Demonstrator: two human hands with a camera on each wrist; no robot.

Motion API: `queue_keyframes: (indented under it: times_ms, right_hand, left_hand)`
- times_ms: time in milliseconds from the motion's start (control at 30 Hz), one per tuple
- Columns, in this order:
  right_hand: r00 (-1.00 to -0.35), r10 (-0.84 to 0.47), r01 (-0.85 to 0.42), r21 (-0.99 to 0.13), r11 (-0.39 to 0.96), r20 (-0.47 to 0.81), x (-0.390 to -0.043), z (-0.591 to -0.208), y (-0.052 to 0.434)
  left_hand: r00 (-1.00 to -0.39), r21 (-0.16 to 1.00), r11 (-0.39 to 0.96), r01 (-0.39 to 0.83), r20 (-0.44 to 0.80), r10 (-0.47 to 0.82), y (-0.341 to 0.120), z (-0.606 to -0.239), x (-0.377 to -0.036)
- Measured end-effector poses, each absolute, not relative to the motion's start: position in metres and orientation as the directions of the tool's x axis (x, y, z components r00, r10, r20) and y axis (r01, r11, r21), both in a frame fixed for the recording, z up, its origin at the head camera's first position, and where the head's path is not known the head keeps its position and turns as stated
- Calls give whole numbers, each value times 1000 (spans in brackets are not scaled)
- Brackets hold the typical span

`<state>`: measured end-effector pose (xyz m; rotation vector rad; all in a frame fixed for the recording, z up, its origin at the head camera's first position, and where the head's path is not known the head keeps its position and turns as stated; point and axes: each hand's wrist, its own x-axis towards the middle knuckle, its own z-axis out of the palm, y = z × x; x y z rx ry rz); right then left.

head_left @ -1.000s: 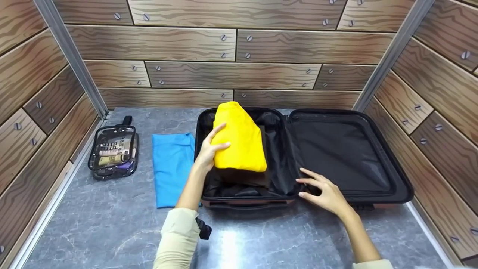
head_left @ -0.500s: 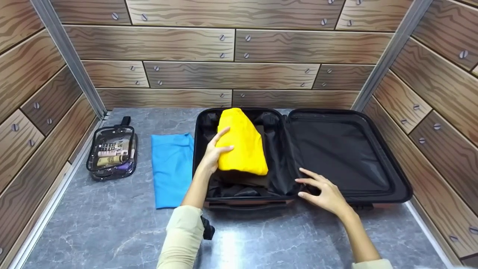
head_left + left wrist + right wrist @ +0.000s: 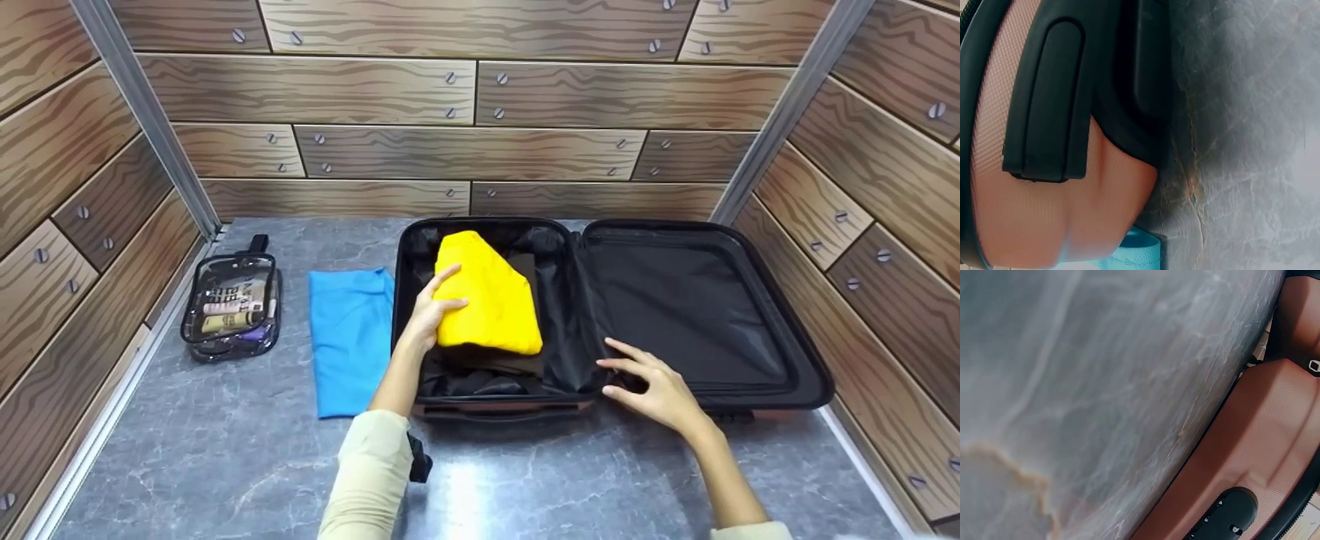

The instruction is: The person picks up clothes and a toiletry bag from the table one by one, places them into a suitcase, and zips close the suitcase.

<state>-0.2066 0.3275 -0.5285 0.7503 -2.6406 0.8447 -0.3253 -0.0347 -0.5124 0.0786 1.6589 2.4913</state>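
In the head view, my left hand [image 3: 427, 315] grips a folded yellow garment [image 3: 491, 300] by its left side, thumb on top. The garment lies over the left half of an open suitcase [image 3: 495, 399], overlapping a dark brown folded cloth [image 3: 529, 365] inside. My right hand [image 3: 656, 390] is at the front end of the suitcase's hinge, its fingers spread and relaxed, holding nothing. Both wrist views miss the hands; they show the copper-coloured shell [image 3: 1022, 219] with its black handle [image 3: 1053, 101], and the shell's lid side [image 3: 1264, 427].
Left of the suitcase a folded blue cloth [image 3: 349, 337] lies flat on the grey marbled table [image 3: 225, 450]. Farther left sits a clear pouch [image 3: 232, 300] of toiletry tubes. The suitcase lid [image 3: 690, 307] lies open rightward. Wood-patterned walls [image 3: 382, 150] close in three sides.
My left hand has lowered the yellow garment nearer the suitcase, so it has shifted slightly down and right in the head view. The right hand has stayed in place.
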Motion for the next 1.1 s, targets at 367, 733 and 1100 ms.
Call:
queue_keyframes:
  times_ms: [367, 733, 1100]
  right_hand:
    - [-831, -371, -546, -476, 689, 415, -208, -531, 328]
    - [-830, -371, -547, -476, 689, 416, -208, -531, 327]
    - [-842, -361, -529, -480, 700, 402, -207, -531, 327]
  left_hand:
    - [-992, 986, -123, -116, -120, -30, -36, -516, -324]
    - [-981, 984, 70, -164, -155, -119, -37, -517, -320]
    - [-975, 906, 393, -156, -77, -210, -34, -517, -315]
